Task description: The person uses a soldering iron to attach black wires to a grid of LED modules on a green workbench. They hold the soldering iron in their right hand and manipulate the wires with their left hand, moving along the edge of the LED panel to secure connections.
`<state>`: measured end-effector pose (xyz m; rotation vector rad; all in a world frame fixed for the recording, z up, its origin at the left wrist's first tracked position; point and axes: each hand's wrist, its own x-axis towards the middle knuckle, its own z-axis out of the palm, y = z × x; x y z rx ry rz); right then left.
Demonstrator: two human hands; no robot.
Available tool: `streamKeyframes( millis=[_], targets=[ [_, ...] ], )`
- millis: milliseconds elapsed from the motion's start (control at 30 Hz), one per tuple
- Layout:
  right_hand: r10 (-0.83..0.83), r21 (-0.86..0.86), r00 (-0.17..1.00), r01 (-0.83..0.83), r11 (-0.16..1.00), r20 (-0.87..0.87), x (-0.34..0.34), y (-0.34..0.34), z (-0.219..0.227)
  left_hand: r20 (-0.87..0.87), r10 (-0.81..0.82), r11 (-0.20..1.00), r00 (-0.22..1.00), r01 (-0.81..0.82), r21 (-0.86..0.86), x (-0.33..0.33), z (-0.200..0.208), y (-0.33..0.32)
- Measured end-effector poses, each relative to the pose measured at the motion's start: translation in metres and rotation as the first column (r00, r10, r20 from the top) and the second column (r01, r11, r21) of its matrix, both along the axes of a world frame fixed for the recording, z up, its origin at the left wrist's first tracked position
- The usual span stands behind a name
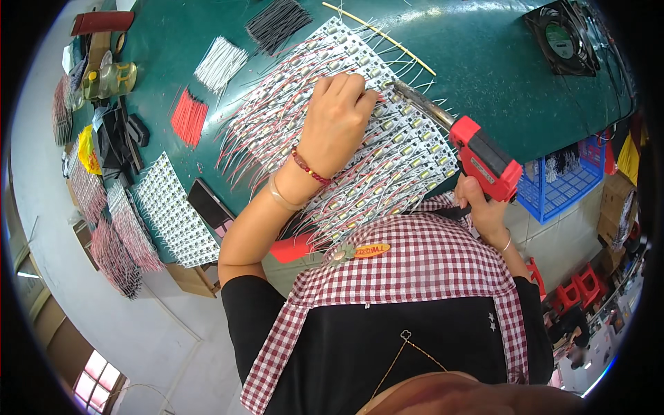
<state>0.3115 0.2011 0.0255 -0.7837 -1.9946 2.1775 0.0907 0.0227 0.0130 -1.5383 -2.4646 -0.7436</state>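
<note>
My right hand grips a red and black soldering gun, its long metal tip reaching left to the circuit board panel. In front of me on the green table lies that large white panel, with rows of small components and many thin red and white wires. Over the panel's middle, my left hand is closed, fingertips pinched down close to the soldering tip. What the fingers hold is hidden behind the hand. Bundles of cut wire lie beyond and left of the panel: black, white and red.
A black fan stands at the far right, with a thin yellow stick behind the panel. Left are a second component panel, a dark phone and a yellowish bottle. A blue crate sits below the right edge.
</note>
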Motion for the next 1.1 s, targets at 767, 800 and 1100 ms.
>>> streamKeyframes(
  millis=[767, 800, 1100],
  targets=[
    [0.137, 0.082, 0.989, -0.141, 0.987, 0.058, 0.026, 0.005, -0.007, 0.039, -0.027, 1.0, 0.999, 0.027, -0.011, 0.017, -0.001, 0.0],
    [0.145, 0.108, 0.988, -0.151, 0.983, 0.055, 0.024, 0.005, -0.007, 0.046, -0.031, 0.999, 0.998, 0.032, -0.024, 0.017, 0.0, 0.0],
    [0.132, 0.085, 0.991, -0.135, 0.987, 0.037, 0.029, 0.004, -0.007, 0.006, -0.042, 0.998, 0.999, 0.042, -0.036, 0.017, 0.002, 0.001]
  ],
)
